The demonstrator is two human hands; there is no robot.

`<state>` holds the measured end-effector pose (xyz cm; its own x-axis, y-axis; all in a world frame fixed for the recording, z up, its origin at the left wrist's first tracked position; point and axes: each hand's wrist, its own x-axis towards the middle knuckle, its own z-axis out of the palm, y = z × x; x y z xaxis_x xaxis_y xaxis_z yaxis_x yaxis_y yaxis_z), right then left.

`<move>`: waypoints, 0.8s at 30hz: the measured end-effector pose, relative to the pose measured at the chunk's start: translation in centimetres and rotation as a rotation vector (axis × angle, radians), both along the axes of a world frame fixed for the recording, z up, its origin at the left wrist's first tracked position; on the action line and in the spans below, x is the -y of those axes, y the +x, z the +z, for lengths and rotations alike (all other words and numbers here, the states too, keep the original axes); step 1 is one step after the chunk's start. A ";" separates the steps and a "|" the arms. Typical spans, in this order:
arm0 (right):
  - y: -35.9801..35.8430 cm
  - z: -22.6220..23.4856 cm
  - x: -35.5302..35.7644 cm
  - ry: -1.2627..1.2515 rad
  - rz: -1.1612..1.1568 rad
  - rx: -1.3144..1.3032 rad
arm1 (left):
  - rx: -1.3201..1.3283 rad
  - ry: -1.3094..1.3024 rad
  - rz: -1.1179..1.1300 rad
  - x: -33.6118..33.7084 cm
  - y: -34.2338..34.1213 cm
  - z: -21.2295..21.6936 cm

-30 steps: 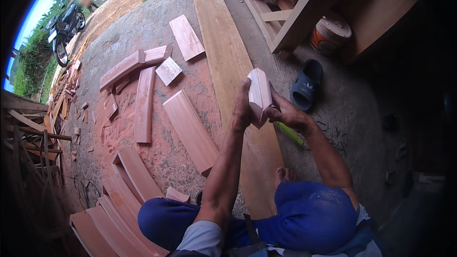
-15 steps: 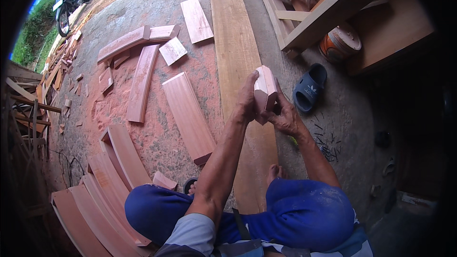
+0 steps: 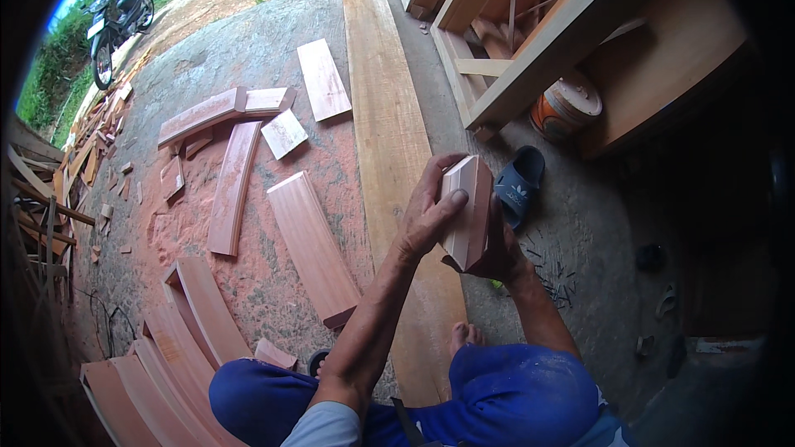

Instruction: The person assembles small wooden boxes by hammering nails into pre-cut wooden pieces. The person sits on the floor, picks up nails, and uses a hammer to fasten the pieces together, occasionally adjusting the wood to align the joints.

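Note:
Both my hands hold a short, pale reddish wood block (image 3: 474, 219) with bevelled edges above the long board. My left hand (image 3: 431, 213) grips its left side, the thumb lying across the near face. On the other side my right hand (image 3: 507, 250) wraps round the block's right and lower part, its fingers mostly hidden behind the wood. Beneath my hands a long brown plank (image 3: 385, 74) lies on the concrete, running away from my bare foot (image 3: 466, 336).
Left of the plank lie a wide reddish board (image 3: 310, 244), a narrow strip (image 3: 235, 190) and a pale offcut (image 3: 284, 133). Curved wooden pieces (image 3: 203, 310) are stacked at lower left. On the right are a blue slide sandal (image 3: 522, 178), scattered nails (image 3: 556, 285), a paint bucket (image 3: 567, 108) and a wooden frame (image 3: 546, 54).
My hands have brought the block lower and nearer and turned it, so a longer face shows. My left thumb now lies across it. The view has tilted up, showing a distant person.

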<state>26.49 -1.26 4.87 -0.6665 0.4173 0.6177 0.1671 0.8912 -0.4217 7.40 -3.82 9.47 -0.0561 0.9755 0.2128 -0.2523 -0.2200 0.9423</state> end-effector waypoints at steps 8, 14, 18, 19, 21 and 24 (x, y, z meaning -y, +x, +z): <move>2.7 0.4 -0.6 0.145 -0.144 0.015 | -0.436 0.263 -0.118 0.2 0.7 5.9; 3.1 2.0 -0.9 0.293 -0.139 -0.027 | -0.323 0.227 -0.202 -0.2 1.6 5.0; 3.0 0.5 -0.9 0.259 -0.158 0.005 | -0.322 0.215 -0.151 -0.1 1.7 4.0; 2.7 0.2 -0.9 0.242 -0.155 0.005 | -0.338 0.217 -0.135 -0.1 1.5 3.8; 3.5 0.7 -0.9 0.231 -0.164 0.030 | -0.357 0.243 -0.124 -0.5 2.2 3.9; 3.9 0.3 -1.1 0.176 -0.138 0.019 | -0.316 0.195 -0.122 -0.6 2.7 4.2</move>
